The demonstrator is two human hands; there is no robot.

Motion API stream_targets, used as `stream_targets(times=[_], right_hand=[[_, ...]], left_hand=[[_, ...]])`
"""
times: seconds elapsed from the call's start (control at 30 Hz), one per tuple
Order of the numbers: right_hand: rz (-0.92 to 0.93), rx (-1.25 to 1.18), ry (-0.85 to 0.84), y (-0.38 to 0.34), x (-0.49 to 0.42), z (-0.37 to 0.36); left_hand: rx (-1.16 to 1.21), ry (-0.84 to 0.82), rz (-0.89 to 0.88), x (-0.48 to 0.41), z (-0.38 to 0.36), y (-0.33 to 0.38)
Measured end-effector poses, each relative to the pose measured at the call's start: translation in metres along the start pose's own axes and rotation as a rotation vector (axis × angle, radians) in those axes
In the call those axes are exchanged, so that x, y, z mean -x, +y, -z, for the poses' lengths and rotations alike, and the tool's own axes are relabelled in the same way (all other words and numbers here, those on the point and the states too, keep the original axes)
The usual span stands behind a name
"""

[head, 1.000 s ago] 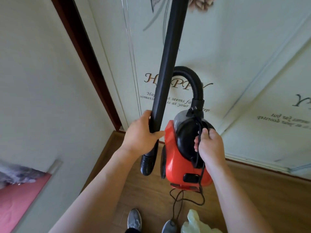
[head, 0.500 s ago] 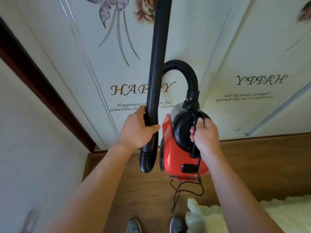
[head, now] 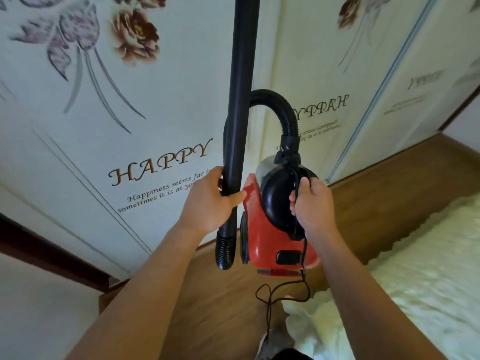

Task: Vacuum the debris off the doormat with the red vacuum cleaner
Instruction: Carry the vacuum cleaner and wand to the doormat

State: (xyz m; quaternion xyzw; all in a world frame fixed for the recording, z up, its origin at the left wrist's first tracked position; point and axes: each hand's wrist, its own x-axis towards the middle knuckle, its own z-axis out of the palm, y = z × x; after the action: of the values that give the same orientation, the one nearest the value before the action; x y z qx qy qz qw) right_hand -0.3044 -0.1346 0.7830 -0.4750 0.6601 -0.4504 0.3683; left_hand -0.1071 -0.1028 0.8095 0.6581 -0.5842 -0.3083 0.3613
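View has swung right since half a second back, so more fluffy cream fabric [head: 415, 268] shows by the wooden floor's [head: 207, 294] right edge. Grips are unchanged: fingers of the left hand [head: 210, 201] wrap the black plastic wand [head: 241, 87], and the right hand [head: 314, 206] clutches the handle and thin black cord [head: 285, 297] of the red canister vacuum cleaner [head: 262, 245], held above the floor. The wand's top is cut off.

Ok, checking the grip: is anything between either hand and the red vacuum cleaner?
Nothing visible. The left hand grips the black wand; the right hand holds the red vacuum cleaner by its handle, the power cord caught in that grip.
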Motion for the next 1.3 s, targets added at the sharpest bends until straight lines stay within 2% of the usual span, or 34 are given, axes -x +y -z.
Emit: stream_targets(times=[0.53, 0.87, 1.3], right_hand=[[-0.023, -0.054, 0.197, 0.002, -0.150, 0.080], [-0.144, -0.094, 0.367, 0.015, -0.231, 0.119], [-0.248, -0.096, 0.773, 0.023, -0.338, 0.154]], left_hand=[[-0.042, -0.182, -0.125, -0.156, -0.113, 0.080], [-0.086, -0.333, -0.294, -0.254, -0.183, 0.121], [0.054, -0.631, -0.465, -0.398, -0.285, 0.180]])
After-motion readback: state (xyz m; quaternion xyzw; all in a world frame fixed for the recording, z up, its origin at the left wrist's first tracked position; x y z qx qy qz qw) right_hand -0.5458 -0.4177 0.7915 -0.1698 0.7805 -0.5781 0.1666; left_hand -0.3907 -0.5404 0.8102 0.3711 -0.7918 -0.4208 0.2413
